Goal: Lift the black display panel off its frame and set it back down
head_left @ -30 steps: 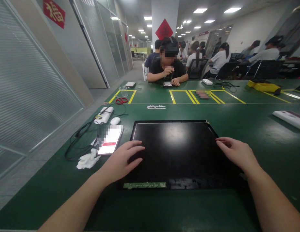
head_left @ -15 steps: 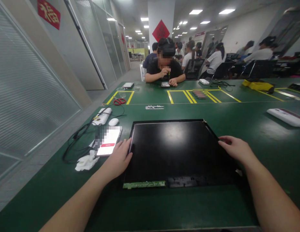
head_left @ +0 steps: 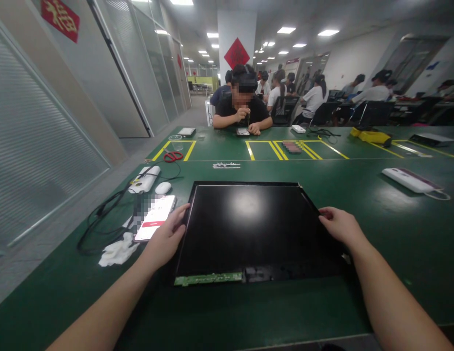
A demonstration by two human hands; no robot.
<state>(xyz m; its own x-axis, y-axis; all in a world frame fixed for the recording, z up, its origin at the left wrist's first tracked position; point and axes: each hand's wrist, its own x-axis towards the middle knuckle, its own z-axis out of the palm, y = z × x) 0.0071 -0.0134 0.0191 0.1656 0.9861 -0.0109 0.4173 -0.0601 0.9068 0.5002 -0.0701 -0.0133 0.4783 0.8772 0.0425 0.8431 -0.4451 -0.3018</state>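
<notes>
A black display panel (head_left: 245,229) lies face up on the green table, its screen reflecting a ceiling light. Along its near edge runs a strip of green circuit board (head_left: 208,279). My left hand (head_left: 168,234) grips the panel's left edge, fingers against the frame and thumb nearer me. On the opposite side, my right hand (head_left: 338,224) has hold of the right edge, its thumb at the rim and the other fingers partly hidden. Just left of my left hand is a phone (head_left: 155,218) with a lit screen, beside a crumpled white tissue (head_left: 119,249).
A white mouse (head_left: 163,188), a white device (head_left: 144,179) with black cables and red scissors (head_left: 173,156) lie to the left. Small metal pieces (head_left: 227,165) sit beyond the panel. At right is a white power bank (head_left: 411,181). A co-worker (head_left: 241,105) sits across the table.
The whole view has shifted, so table and panel appear slightly further left. Both hands stay at the panel's side edges.
</notes>
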